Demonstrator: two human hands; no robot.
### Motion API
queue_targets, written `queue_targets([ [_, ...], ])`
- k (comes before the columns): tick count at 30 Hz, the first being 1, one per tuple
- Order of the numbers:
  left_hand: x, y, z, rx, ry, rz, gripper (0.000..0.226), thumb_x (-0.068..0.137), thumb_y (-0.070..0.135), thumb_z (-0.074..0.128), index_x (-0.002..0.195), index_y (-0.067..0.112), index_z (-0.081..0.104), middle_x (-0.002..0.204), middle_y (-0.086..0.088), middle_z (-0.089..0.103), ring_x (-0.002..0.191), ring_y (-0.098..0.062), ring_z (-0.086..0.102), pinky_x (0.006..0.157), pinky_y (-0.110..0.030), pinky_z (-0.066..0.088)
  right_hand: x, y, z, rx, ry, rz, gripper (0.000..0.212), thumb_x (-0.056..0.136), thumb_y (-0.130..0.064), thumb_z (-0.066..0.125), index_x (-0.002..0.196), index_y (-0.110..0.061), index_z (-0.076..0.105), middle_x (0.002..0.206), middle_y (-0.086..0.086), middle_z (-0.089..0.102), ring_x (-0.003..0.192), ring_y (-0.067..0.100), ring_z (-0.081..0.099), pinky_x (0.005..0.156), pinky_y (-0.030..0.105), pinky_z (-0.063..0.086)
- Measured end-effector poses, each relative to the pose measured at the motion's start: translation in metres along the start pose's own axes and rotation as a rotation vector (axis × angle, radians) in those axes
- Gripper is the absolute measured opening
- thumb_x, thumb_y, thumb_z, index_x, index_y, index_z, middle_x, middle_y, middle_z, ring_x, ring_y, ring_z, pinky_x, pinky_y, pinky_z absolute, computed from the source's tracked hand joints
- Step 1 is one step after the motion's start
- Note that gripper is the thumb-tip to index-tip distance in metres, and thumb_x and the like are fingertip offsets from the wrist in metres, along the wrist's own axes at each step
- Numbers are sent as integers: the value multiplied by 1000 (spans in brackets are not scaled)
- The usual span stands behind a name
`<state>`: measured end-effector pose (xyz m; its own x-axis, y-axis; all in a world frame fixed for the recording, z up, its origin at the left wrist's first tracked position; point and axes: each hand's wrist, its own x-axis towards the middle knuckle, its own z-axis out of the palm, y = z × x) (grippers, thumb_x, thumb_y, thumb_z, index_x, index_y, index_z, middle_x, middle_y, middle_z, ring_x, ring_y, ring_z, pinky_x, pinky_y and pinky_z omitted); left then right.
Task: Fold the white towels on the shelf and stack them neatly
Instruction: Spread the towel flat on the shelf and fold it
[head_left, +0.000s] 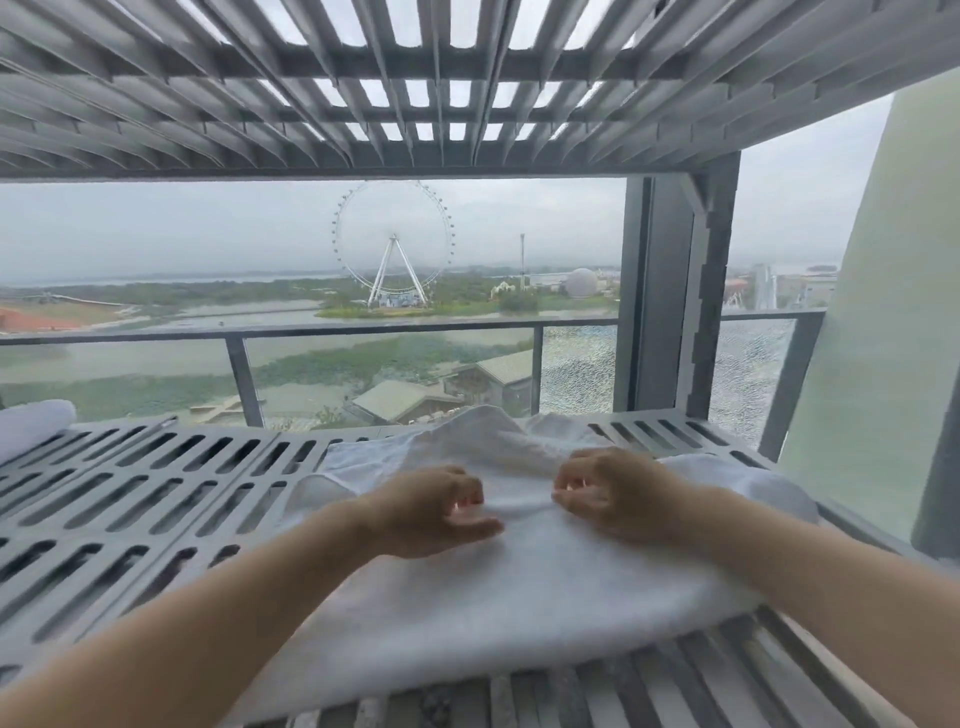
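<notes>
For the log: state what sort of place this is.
Probably a high-rise balcony, perhaps a hotel's: a glass-panelled grey metal railing, a white Ferris wheel in the distance, and a grey slotted plastic shelf holding a white terry towel.

Rumpled white towel (509, 587) on slatted shelf (156, 493)

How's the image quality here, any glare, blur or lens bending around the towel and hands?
Head view: flat overcast daylight, no hard shadows or glare; wide-angle lens bows the shelf slats; the white towel looks nearly washed out; left hand and right hand are slightly soft.
</notes>
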<state>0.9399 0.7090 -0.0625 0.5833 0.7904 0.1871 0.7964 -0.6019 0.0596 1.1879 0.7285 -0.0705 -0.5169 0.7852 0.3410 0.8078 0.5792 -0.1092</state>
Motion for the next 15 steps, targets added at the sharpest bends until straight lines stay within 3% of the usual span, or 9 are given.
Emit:
queue_targets([
  [4, -25, 16, 15, 99, -59, -145, 63, 86, 66, 36, 131, 22, 38, 127, -1, 43, 120, -19, 41, 99, -30, 35, -32, 4, -7, 5, -53, 19, 41, 87, -53, 43, 117, -27, 54, 115, -7, 57, 102, 15, 54, 89, 33, 44],
  [7, -44, 25, 19, -1, -99, -213, 72, 82, 72, 29, 137, 25, 31, 135, 2, 32, 130, -16, 28, 111, -35, 25, -44, -6, -11, -20, -86, -18, 45, 87, -54, 45, 122, -27, 51, 116, -4, 56, 107, 17, 52, 91, 31, 42],
  [10, -61, 29, 14, -73, -88, -226, 76, 78, 74, 32, 137, 26, 33, 131, 8, 34, 123, -9, 33, 107, -32, 31, -49, -16, -12, -34, -113, -49, 41, 87, -52, 45, 119, -29, 54, 117, -1, 60, 106, 20, 54, 85, 29, 40],
  [13, -69, 33, 10, -132, -82, -262, 57, 85, 62, 45, 130, 27, 41, 122, 9, 41, 112, -9, 42, 98, -30, 36, -43, -21, -20, 129, -143, -22, 27, 90, -46, 46, 107, -31, 60, 111, 0, 63, 98, 19, 58, 83, 30, 44],
  [15, -65, 37, 7, -154, -82, -279, 42, 89, 58, 40, 113, 26, 48, 109, 6, 46, 102, -13, 46, 90, -31, 37, -35, -22, -25, 211, -141, 13, 21, 90, -42, 47, 104, -32, 61, 107, -2, 63, 94, 17, 58, 83, 32, 46],
])
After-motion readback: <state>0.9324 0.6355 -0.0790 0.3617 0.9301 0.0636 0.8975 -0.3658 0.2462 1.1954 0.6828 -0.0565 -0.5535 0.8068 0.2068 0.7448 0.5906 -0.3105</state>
